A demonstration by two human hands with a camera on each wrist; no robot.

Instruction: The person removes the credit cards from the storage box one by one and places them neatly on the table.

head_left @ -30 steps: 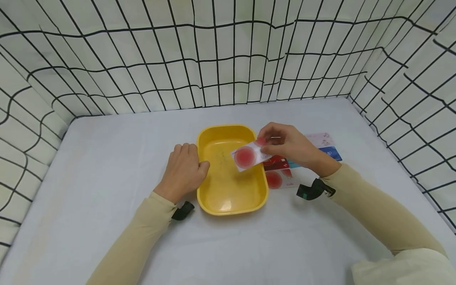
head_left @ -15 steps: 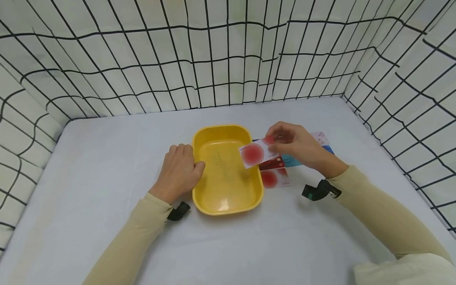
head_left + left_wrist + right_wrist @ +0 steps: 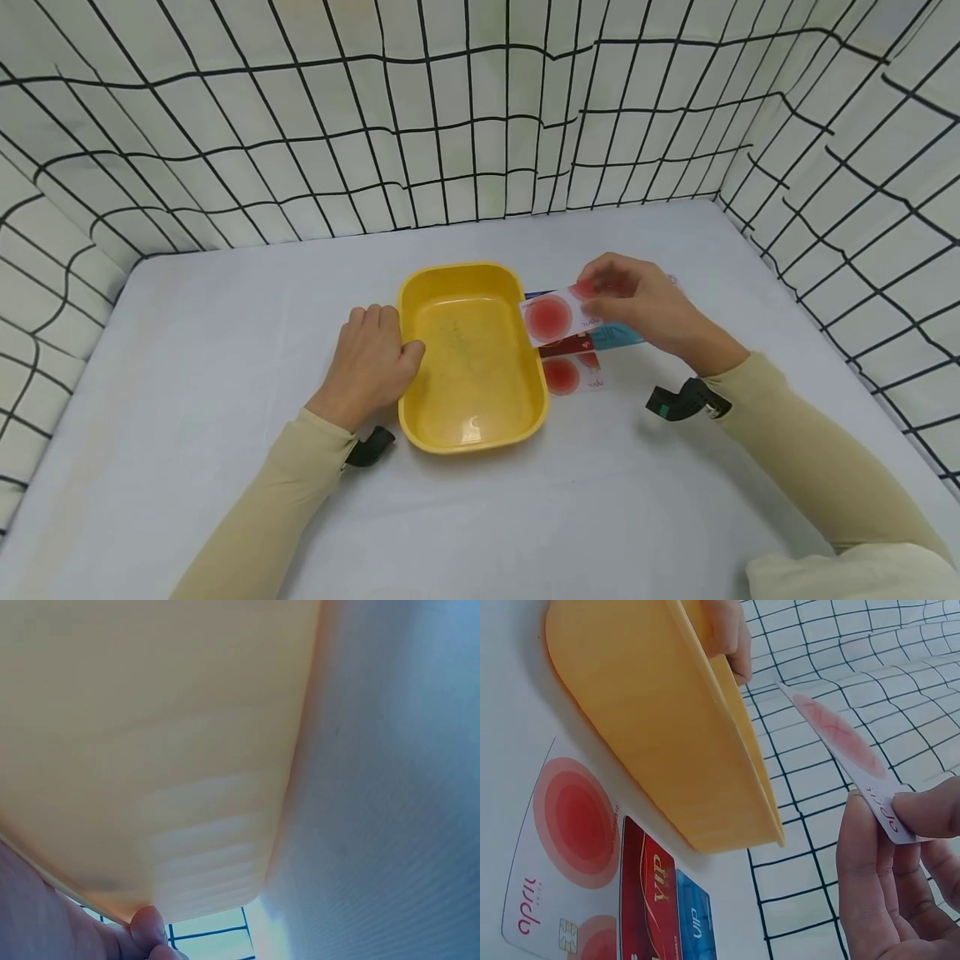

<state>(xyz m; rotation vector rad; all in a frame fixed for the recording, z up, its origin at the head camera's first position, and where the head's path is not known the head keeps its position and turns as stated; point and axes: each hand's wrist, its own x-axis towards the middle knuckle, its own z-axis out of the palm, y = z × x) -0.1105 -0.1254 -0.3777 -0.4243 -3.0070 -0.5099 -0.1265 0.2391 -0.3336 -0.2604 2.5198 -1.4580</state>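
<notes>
A shallow yellow plastic tray (image 3: 468, 400) stands mid-table in the head view, with nothing lying in it. My left hand (image 3: 367, 362) grips its left rim; in the left wrist view fingertips (image 3: 148, 928) curl round the rim. Between thumb and fingers my right hand (image 3: 645, 304) pinches a white plastic card (image 3: 550, 317) with red circles, held in the air by the tray's right rim. Below it on the table lie a similar white card (image 3: 574, 825), a dark red VIP card (image 3: 649, 892) and a blue VIP card (image 3: 695, 915).
A light blue card (image 3: 615, 335) shows partly beneath my right hand, and a dark blue card edge (image 3: 536, 294) peeks out behind the held card. Black wire mesh (image 3: 480, 125) encloses the white table (image 3: 247, 333) at the back and sides.
My right hand has carried the white card rightward, from above the tray's inside to its right rim. The left hand keeps its grip. The head view has shifted slightly.
</notes>
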